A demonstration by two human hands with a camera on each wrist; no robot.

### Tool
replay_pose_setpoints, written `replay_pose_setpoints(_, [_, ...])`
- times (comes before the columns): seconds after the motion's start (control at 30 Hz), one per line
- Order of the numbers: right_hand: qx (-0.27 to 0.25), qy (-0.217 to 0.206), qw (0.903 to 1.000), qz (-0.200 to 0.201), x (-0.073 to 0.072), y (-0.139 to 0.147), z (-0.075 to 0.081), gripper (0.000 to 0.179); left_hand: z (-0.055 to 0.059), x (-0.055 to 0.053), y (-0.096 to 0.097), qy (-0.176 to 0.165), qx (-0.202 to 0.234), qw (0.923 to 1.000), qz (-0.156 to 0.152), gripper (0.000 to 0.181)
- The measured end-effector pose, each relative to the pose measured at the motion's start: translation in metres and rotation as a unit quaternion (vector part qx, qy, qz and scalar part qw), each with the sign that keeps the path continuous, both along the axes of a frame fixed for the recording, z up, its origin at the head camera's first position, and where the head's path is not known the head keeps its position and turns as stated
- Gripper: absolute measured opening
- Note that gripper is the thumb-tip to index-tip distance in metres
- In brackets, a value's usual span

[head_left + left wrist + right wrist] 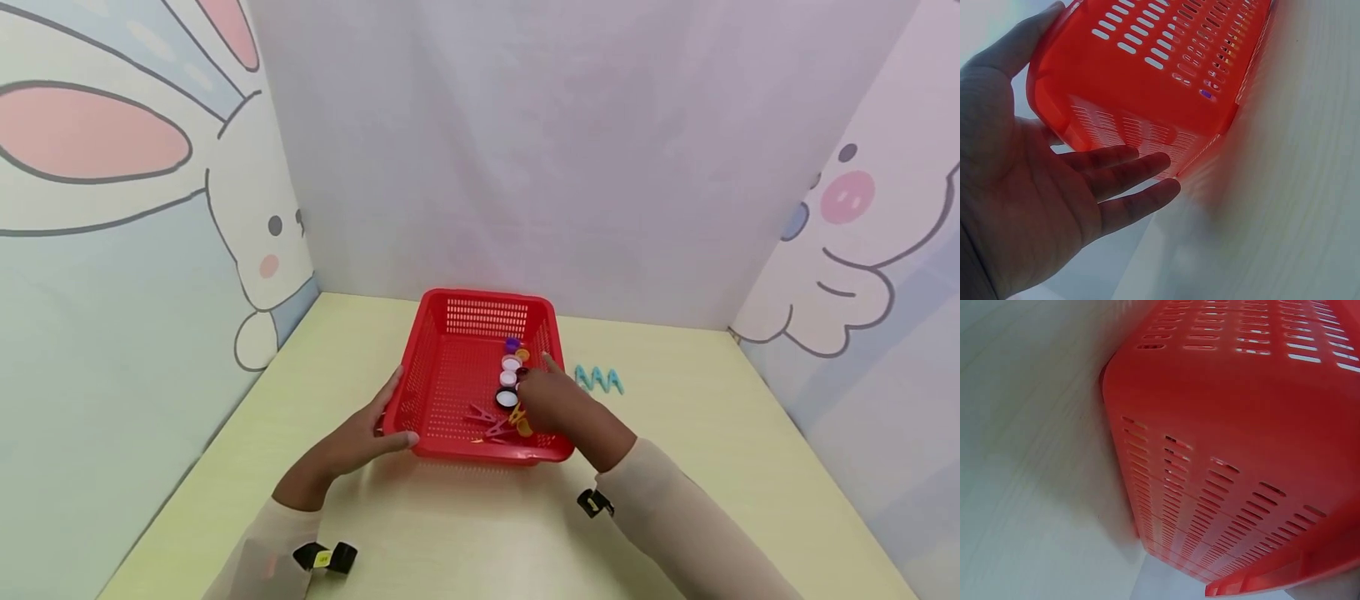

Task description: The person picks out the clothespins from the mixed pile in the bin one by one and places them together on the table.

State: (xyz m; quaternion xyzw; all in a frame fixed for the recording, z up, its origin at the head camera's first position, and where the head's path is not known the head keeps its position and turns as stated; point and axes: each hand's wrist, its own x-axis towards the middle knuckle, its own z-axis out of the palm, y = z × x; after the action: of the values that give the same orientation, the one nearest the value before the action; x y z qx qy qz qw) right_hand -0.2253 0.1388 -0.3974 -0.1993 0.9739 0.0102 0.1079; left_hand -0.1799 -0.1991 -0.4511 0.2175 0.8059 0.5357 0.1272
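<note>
A red plastic basket [465,358] stands on the table in the head view. My left hand [363,435] is at its near left corner, thumb on the front rim. In the left wrist view, three of that hand's fingers [1132,206] stretch spread and straight beside the basket's slotted wall. My right hand [553,402] reaches down inside the basket on its right side, over small items; its fingertips are hidden, and I cannot tell what they hold. Near it lie a black-rimmed white lid [507,399], pale pink lids [512,363], pink clothespins [482,413] and a yellow clothespin [516,414].
Three turquoise clothespins [598,378] lie in a row on the pale yellow table [675,417], right of the basket. A purple cap [512,343] and an orange cap [522,355] sit toward the basket's far right. Curtain-like walls [510,150] enclose the table's back and sides.
</note>
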Motion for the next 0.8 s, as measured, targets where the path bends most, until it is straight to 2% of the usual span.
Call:
replay_pose_setpoints(0.33, [0.036, -0.007, 0.9993, 0.006, -0.0043, -0.004, -0.0039, 0.047, -0.0048, -0.0033, -0.0013, -0.002, 0.001, 1.0, -0.004, 0.127])
replay_pose_setpoints(0.8, [0.082, -0.012, 0.9966, 0.001, -0.0045, -0.0089, -0.0024, 0.048, -0.0036, -0.0031, -0.0006, -0.001, -0.004, 1.0, 0.0, 0.127])
